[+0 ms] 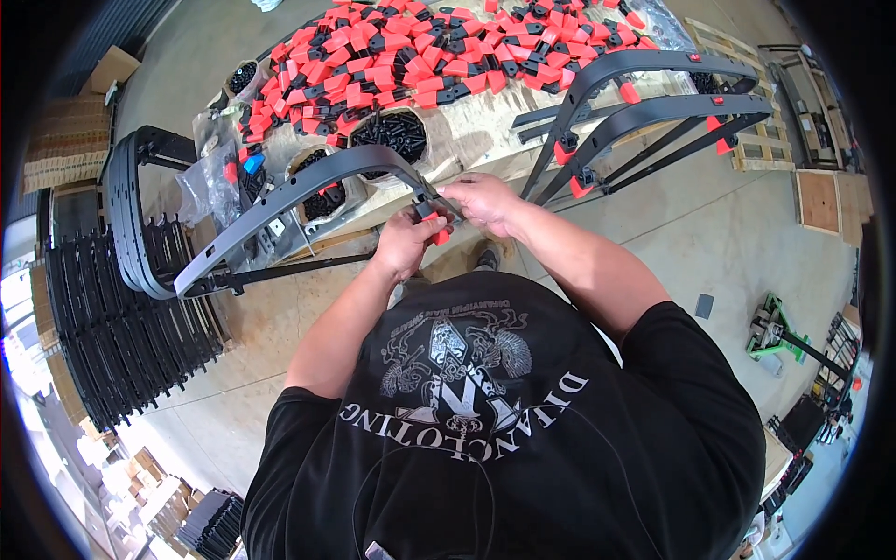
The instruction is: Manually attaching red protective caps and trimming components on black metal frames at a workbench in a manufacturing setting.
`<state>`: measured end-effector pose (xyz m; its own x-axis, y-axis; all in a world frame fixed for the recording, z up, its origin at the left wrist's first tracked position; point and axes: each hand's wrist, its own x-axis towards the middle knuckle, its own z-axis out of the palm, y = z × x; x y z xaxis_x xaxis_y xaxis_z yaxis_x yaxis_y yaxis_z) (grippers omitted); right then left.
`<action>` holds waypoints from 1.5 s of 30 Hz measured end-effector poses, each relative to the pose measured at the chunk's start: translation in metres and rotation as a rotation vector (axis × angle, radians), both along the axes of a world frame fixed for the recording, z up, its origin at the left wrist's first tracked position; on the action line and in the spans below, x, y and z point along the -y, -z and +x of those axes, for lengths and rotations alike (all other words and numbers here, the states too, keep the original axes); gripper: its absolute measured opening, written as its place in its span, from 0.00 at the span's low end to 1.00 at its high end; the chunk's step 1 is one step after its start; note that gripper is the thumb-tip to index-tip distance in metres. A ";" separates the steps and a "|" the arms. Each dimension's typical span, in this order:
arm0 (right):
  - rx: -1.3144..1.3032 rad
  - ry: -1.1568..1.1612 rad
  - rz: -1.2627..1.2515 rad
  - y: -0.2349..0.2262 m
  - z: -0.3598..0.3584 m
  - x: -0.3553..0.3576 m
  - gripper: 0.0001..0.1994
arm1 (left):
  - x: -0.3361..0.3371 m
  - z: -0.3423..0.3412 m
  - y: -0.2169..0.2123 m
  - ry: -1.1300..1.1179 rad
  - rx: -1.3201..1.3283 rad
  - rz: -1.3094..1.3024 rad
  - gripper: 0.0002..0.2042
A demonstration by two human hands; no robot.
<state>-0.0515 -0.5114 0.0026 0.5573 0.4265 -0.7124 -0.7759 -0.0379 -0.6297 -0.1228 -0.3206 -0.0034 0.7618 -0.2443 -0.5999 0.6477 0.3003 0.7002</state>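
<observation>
A black curved metal frame [308, 182] arches over the near edge of the worktable, its right end between my hands. My left hand [403, 243] is closed round a red and black plastic piece [432, 224] at that end, thumb on its side. Right beside it, my right hand [481, 201] pinches with thumb and forefinger at the frame's end. What exactly lies between those fingertips is too small to tell. Two similar black frames [644, 61] with red and black pieces on their ends rest at the table's right.
A big heap of red and black plastic pieces [373, 56] covers the worktable [467, 131]. Containers of black bolts [390, 135] and small parts stand at its near side. On the left are more curved frames [131, 215] and a stack of black bars [121, 317]. A green pallet jack [779, 327] stands right.
</observation>
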 end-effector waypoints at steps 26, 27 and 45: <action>0.061 0.061 -0.013 -0.006 0.004 -0.017 0.14 | -0.012 0.016 0.005 0.014 -0.061 -0.083 0.13; 0.092 0.058 -0.016 -0.006 0.005 -0.017 0.13 | -0.010 0.016 0.004 0.028 -0.060 -0.045 0.13; -0.087 0.103 0.235 0.007 0.005 -0.017 0.08 | -0.002 0.001 0.003 -0.053 0.011 0.105 0.15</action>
<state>-0.0467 -0.4948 -0.0042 0.5474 0.5298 -0.6478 -0.8197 0.1832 -0.5427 -0.1214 -0.3182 -0.0062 0.7787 -0.1398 -0.6116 0.6249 0.2592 0.7364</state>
